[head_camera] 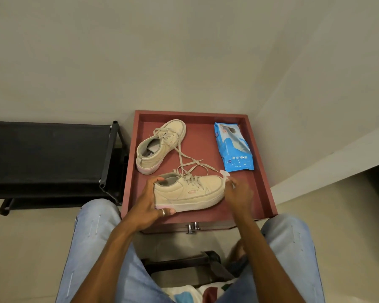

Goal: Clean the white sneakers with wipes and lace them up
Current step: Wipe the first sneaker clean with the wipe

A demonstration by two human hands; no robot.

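The left hand (153,201) grips the heel of the near sneaker (190,191) on the red bench (260,186). The right hand (239,194) pinches a wipe (225,174) at its toe

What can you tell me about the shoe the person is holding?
The near sneaker is off-white and leather-looking, with a thick pale sole that turns pink at the heel. It rests on the red table top, toe pointing right, seemingly tipped to show its side. Its greyish laces are threaded but untied, trailing toward the other sneaker. The left hand grips the heel, and the right hand holds a wipe at the toe.
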